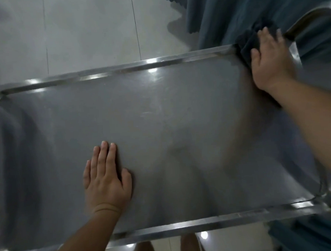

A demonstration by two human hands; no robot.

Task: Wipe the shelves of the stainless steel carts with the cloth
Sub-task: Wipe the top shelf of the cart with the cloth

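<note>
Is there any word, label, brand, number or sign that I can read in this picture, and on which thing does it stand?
None: no readable text appears anywhere in this view.
The steel shelf shows only glare and reflections, no stamp or label.
The dark cloth under the right hand shows no tag.
The blue curtain and the floor tiles are plain.
The band on the left wrist has no print.

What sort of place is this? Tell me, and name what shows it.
Probably a clinic, ward or similar work room, though I can't be sure. A bare steel cart shelf with a raised rim stands on a pale tiled floor, and a blue-green curtain hangs right behind it.
</note>
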